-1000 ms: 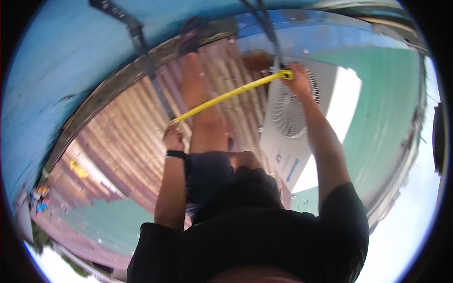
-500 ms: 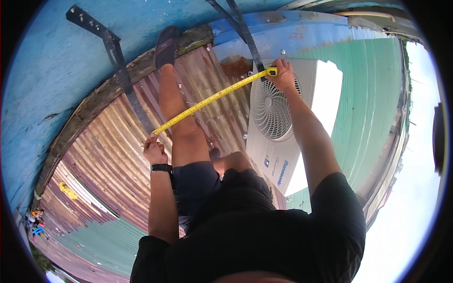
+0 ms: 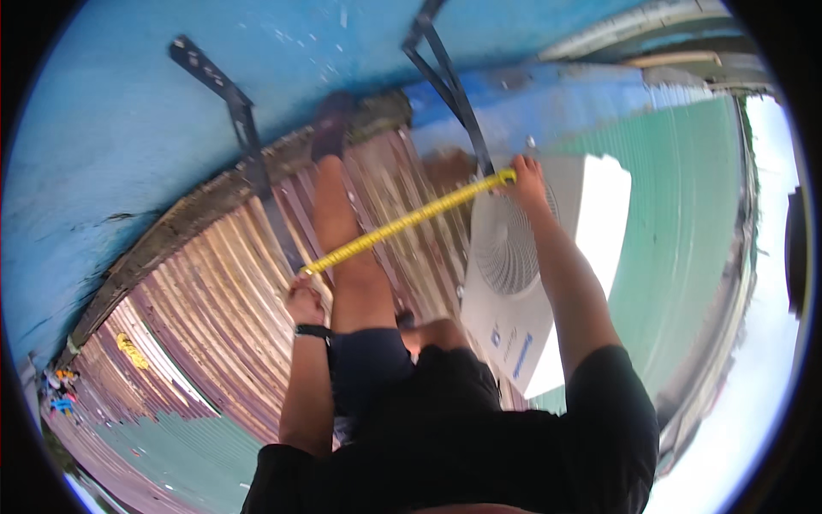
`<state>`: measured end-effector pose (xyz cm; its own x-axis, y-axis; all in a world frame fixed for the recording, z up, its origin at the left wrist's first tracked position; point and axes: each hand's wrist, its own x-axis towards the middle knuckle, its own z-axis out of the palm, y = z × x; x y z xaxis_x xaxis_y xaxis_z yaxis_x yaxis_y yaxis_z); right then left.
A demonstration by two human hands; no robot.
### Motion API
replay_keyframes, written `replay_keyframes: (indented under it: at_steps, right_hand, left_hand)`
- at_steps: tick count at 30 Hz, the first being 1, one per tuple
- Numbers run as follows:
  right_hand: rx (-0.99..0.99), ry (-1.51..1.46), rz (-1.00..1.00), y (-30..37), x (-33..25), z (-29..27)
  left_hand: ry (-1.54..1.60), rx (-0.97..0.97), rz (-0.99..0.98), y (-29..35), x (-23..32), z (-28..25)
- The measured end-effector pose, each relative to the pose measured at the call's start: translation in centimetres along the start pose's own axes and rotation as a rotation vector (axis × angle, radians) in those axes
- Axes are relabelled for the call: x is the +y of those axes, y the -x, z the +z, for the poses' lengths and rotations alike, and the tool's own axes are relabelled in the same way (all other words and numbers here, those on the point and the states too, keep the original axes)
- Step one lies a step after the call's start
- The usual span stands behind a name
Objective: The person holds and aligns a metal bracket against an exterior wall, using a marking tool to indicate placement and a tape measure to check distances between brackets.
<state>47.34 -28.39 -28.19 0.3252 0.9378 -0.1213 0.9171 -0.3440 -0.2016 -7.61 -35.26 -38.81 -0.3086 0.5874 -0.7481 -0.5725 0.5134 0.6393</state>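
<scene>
A yellow tape measure (image 3: 402,224) is stretched between my hands, spanning two black metal brackets fixed to the blue wall. My left hand (image 3: 306,303) pinches the tape's lower-left end at the tip of the left bracket (image 3: 272,214). At the upper right, my right hand (image 3: 527,182) grips the tape's case end beside the tip of the right bracket (image 3: 469,117); the fingers partly cover the case. Below the right hand and forearm lies a white air-conditioner outdoor unit (image 3: 490,319) with a round fan grille. Motion blurs the picture somewhat.
Rusty corrugated metal roofing (image 3: 214,295) lies beneath me, with green roofing (image 3: 664,231) to the right. The blue wall (image 3: 128,163) rises along the far left. My leg (image 3: 341,231) stretches toward the wall under the tape. A yellow bundle (image 3: 131,350) lies at the left.
The whole view has shifted, so everything sits lower and a little to the right. Both hands still hold the stretched tape across the two brackets.
</scene>
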Motion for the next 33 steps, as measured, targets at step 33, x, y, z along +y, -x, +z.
replay_keyframes:
  at_steps: [33]
  right_hand:
    - [0.024,-1.372,-0.152,-33.3,-34.7,-54.3]
  left_hand:
    - [-0.283,-0.575,0.097,15.2,23.3,22.8]
